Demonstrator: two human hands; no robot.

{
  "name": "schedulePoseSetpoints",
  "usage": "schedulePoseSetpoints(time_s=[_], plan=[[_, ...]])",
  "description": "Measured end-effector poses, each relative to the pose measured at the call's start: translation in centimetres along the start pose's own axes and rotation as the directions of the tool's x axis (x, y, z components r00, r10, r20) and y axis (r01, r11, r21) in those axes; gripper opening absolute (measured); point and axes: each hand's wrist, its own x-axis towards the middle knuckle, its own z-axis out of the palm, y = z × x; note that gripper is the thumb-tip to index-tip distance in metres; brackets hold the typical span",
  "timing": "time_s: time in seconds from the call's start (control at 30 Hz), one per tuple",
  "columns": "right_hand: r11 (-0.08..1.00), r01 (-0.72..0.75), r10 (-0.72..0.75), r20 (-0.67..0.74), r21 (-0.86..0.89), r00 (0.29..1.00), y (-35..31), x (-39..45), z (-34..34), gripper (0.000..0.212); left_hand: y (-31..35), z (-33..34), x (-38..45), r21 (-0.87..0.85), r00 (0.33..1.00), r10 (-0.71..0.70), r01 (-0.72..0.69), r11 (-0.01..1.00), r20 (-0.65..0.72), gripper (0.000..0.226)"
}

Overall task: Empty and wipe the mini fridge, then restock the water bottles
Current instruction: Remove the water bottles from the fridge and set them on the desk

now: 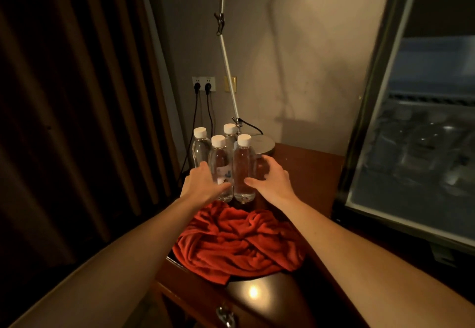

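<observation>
Here we see four clear water bottles with white caps standing upright in a tight cluster on a dark wooden counter, near its back left corner. Our left hand reaches in from the left with its fingers spread apart and relaxed, the thumb lying across the lower part of the front left bottle. Our right hand comes in from the right, fingers likewise apart and lightly curved around the front right bottle; we cannot tell whether they press on it. Just in front of the bottles lies a crumpled red cloth. Behind them stands a lamp base with a thin slanted pole. To the right, the mini fridge shows a glass door, its inside blurred.
</observation>
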Motion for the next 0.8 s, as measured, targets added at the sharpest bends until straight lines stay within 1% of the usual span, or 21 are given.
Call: schedulePoseSetpoints(time_s=[0.07, 0.17, 0.2, 0.27, 0.37, 0.47, 0.57, 0.63, 0.73, 0.8], plan=[[1.0, -0.022, 0.022, -0.023, -0.004, 1.0, 0.3, -1.0, -1.8, 0.077, 0.4, -0.4, -1.1, 0.026, 0.999, 0.001, 0.0, 1.0, -0.041, 0.06], [0.998, -0.048, 0.046, -0.075, -0.028, 0.996, 1.1, -3.2, -5.1, 0.071, 1.9, -0.7, -3.2, 0.053, 0.992, 0.052, -0.046, 0.998, -0.112, 0.046], [0.998, -0.051, 0.046, -0.093, -0.044, 0.995, 1.3, -4.0, -6.2, 0.068, 2.8, -0.6, -4.0, 0.058, 0.99, 0.08, -0.074, 0.996, -0.116, 0.04], [0.995, -0.05, 0.039, -0.119, -0.089, 0.992, 1.8, -5.8, -8.7, 0.063, 4.8, 0.0, -5.4, 0.078, 0.979, 0.19, -0.185, 0.98, -0.074, 0.034], [0.987, -0.078, 0.056, -0.152, -0.141, 0.987, 2.7, -8.1, -13.1, 0.049, 8.9, 1.9, -7.3, 0.084, 0.93, 0.368, -0.368, 0.926, 0.021, 0.034], [0.976, -0.117, 0.074, -0.227, -0.182, 0.971, 4.0, -10.0, -17.9, 0.033, 14.1, 4.1, -9.2, 0.063, 0.868, 0.49, -0.495, 0.867, 0.078, 0.035], [0.964, -0.178, 0.102, -0.341, -0.198, 0.934, 5.9, -11.3, -22.7, 0.03, 19.5, 6.2, -10.7, 0.03, 0.817, 0.564, -0.571, 0.82, 0.121, 0.036], [0.958, -0.231, 0.146, -0.409, -0.167, 0.901, 7.2, -11.8, -25.6, 0.031, 22.8, 7.8, -11.3, -0.005, 0.78, 0.608, -0.614, 0.789, 0.145, 0.037], [0.952, -0.282, 0.184, -0.514, -0.12, 0.838, 9.0, -11.8, -29.2, 0.029, 27.1, 10.0, -11.5, -0.067, 0.752, 0.64, -0.639, 0.767, 0.158, 0.046], [0.949, -0.303, 0.208, -0.555, -0.084, 0.805, 9.9, -11.4, -31.2, 0.034, 29.3, 11.6, -11.4, -0.103, 0.744, 0.645, -0.638, 0.763, 0.174, 0.055]])
